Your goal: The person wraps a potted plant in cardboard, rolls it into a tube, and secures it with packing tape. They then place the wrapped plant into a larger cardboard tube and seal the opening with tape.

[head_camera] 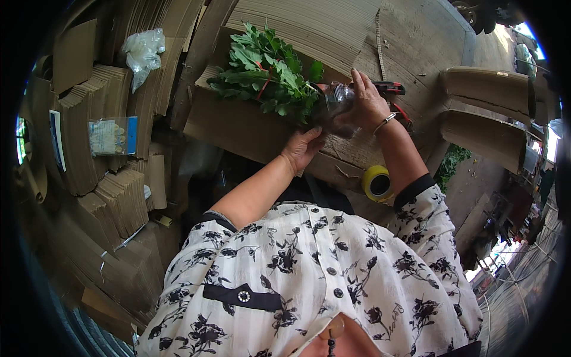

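Observation:
A leafy green plant bundle (279, 71) with red ties lies on a cardboard piece on the bench. Clear plastic (340, 96) surrounds its stem end, where blur and glare hide the detail. My right hand (369, 101), with a bracelet at the wrist, holds this plastic from the right side. Close to the plastic's near edge is my left hand (304, 149), its thumb raised and its fingers partly hidden; whether it grips anything is unclear. Just beyond my right hand are a red and black utility knife (390, 88) and a red-handled tool (402, 114), partly covered.
A yellow tape roll (376, 183) sits at the bench's near edge. Flat cardboard sheets (308, 22) are stacked beyond the plant. Cardboard stacks (120, 201) fill the left, with a plastic bag (145, 53) and a packet of gloves (111, 136). Cardboard boxes (486, 96) stand right.

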{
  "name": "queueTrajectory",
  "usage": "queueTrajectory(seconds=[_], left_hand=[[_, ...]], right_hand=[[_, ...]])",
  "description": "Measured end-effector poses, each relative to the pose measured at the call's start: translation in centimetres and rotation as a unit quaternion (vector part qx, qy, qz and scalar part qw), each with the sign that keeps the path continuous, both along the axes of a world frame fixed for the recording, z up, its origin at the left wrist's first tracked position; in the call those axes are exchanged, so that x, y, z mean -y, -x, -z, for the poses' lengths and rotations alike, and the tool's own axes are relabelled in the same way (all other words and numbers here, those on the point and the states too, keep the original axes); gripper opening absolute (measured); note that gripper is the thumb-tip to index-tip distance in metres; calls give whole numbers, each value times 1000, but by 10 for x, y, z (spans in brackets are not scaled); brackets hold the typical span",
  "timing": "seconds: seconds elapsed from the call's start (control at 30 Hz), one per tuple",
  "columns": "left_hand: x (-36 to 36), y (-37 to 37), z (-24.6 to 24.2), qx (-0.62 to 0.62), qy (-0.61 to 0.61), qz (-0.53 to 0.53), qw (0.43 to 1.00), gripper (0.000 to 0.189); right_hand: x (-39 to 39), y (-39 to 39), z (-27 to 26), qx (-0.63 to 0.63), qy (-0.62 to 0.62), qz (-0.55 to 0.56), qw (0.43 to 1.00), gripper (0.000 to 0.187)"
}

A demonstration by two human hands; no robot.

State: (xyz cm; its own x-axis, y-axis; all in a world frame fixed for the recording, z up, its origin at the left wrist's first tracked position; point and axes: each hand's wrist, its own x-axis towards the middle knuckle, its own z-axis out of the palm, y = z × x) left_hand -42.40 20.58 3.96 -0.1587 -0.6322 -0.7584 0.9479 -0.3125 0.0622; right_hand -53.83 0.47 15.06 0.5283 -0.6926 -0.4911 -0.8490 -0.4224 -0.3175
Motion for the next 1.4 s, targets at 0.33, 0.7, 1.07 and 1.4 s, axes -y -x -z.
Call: queueTrajectory(seconds=[0.33, 0.7, 1.07, 1.4], left_hand=[[17, 11, -6, 26, 25, 29, 999, 50], [28, 9, -24, 38, 32, 85, 995, 51], [98, 6, -25, 59, 94, 43, 993, 33], [127, 16, -29, 83, 107, 69, 988, 38]], right_hand=[[38, 8, 8, -66, -68, -137, 986, 131], [27, 24, 0, 138, -115, -66, 981, 95], [82, -1, -42, 105, -32, -89, 990, 100], [105, 22, -23, 126, -43, -59, 989, 99]])
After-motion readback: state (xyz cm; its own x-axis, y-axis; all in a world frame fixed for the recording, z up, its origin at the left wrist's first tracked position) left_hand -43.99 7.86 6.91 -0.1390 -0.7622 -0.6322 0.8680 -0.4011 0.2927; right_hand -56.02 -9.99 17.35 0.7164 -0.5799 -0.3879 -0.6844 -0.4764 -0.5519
